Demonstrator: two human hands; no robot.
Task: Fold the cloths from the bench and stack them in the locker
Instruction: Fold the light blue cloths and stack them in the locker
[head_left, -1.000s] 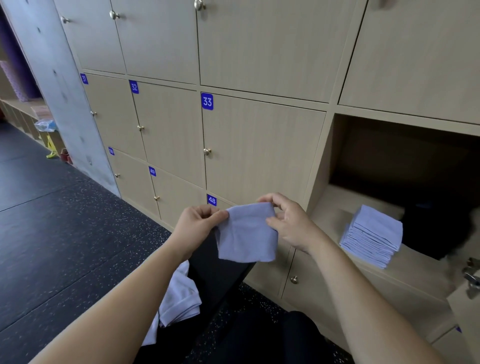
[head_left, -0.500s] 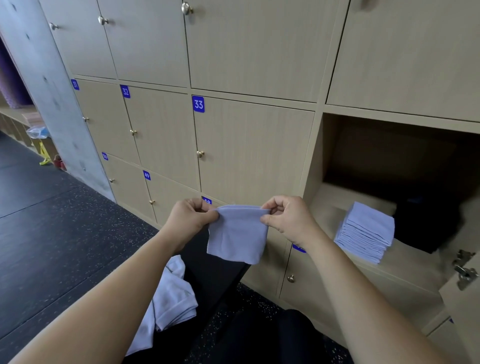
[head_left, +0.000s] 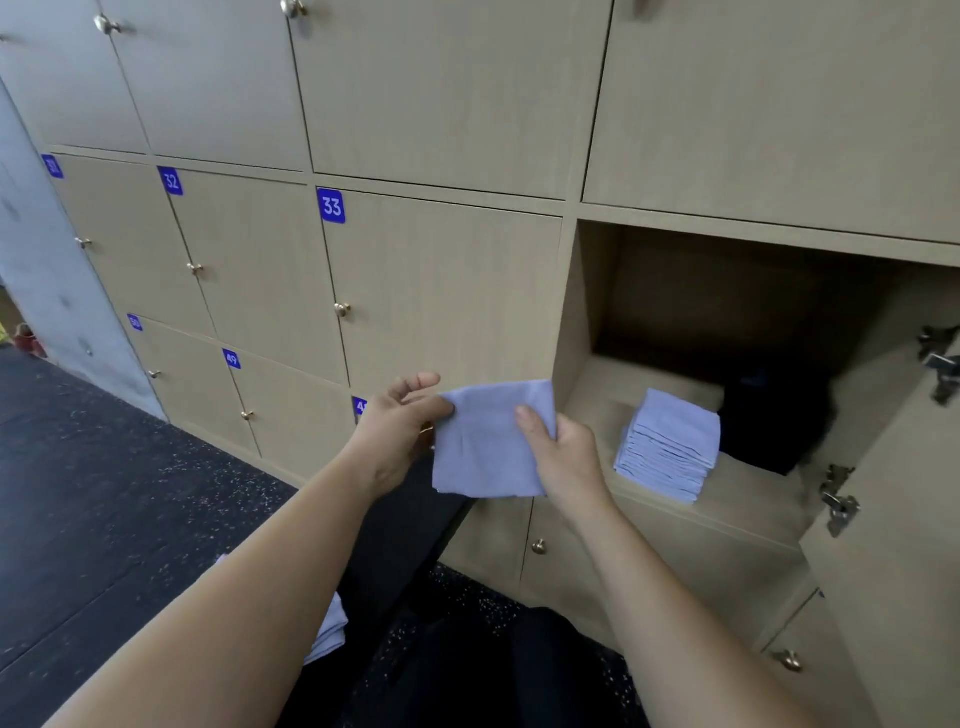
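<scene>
A folded light blue cloth (head_left: 483, 441) hangs in front of the lockers. My right hand (head_left: 563, 460) grips its right edge, thumb on the front. My left hand (head_left: 400, 426) is at the cloth's upper left corner with fingers loosely spread; whether it still touches the cloth is unclear. To the right, the open locker (head_left: 675, 301) holds a neat stack of folded blue cloths (head_left: 670, 444) on its floor. More unfolded pale cloths (head_left: 327, 631) lie on the black bench (head_left: 395, 561) below my left forearm, mostly hidden.
A dark object (head_left: 769, 415) sits in the locker behind the stack. The locker door (head_left: 904, 519) stands open at the right with metal hinges. Closed numbered lockers fill the wall; the dark speckled floor (head_left: 104, 493) lies to the left.
Both hands carried the cloth to the right toward the open locker. My right hand shifted from pinching the top corner to gripping the side, and my left hand's fingers loosened.
</scene>
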